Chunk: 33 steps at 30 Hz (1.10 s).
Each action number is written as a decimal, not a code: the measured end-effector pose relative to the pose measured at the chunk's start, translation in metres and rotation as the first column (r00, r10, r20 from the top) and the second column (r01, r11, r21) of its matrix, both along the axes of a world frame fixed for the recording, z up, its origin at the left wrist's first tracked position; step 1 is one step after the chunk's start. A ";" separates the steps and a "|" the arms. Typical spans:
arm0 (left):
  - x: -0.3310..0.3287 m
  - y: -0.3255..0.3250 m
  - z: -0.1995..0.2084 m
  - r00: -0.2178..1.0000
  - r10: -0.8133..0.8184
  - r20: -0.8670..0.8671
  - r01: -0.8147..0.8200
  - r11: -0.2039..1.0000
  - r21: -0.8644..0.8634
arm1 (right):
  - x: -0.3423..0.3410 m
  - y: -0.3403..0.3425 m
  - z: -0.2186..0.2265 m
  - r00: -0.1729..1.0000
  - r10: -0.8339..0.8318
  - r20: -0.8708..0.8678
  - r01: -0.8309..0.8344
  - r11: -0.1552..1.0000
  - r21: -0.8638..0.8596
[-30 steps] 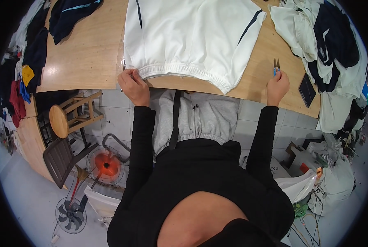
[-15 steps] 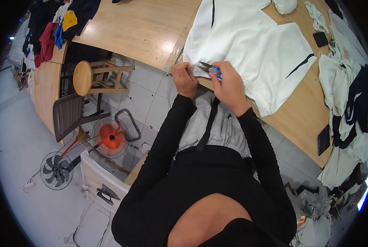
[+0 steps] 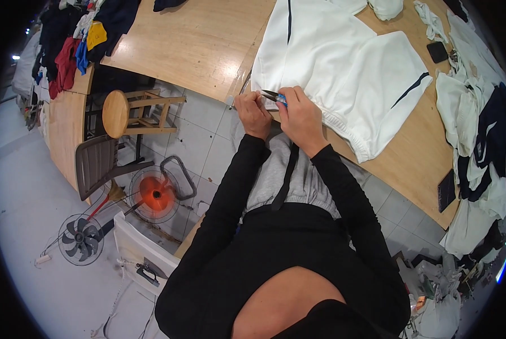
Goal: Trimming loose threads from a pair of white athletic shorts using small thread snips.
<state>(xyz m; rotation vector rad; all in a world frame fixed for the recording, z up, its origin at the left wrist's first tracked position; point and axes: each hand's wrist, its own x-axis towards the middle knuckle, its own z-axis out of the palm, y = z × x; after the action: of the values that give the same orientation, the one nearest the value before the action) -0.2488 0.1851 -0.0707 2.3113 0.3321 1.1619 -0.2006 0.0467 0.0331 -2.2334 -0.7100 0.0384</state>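
On the wooden tabletop (image 3: 191,45) I see a white elastic-banded garment (image 3: 343,73); a mis-aimed snip could nick it. From the left hand (image 3: 253,114), pinched on its near corner, it spreads between twelve and four o'clock. The right hand (image 3: 301,116) grips blue-handled thread snips (image 3: 273,96), tips toward nine.

No lettering, number or sign is readable on the blue-handled snips (image 3: 282,99) in the right hand (image 3: 301,116) or on the white elastic-waisted garment (image 3: 332,73) beside that grip.
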 end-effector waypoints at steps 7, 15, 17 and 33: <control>-0.003 -0.002 0.001 0.999 0.025 -0.027 -0.025 1.000 -0.006 | -0.004 -0.001 0.007 0.996 -0.087 0.036 0.084 0.994 0.072; -0.011 0.015 0.014 0.996 0.080 -0.037 -0.083 0.713 -0.696 | 0.024 -0.148 0.028 0.750 -0.649 -0.124 0.656 0.709 0.259; -0.017 0.019 0.036 0.971 0.237 -0.016 -0.162 0.612 -0.774 | 0.020 -0.215 0.015 0.658 -0.751 -0.058 0.744 0.635 0.209; -0.024 -0.158 0.102 0.443 -0.893 -0.086 -0.006 0.092 -0.996 | -0.039 -0.219 0.015 0.383 -0.071 -0.921 0.892 0.290 0.348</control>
<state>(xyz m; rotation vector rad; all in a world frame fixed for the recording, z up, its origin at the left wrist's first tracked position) -0.2729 0.0267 0.0310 1.2986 0.2708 -0.4998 -0.2394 -0.1721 0.0479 -1.0751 0.5991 0.2448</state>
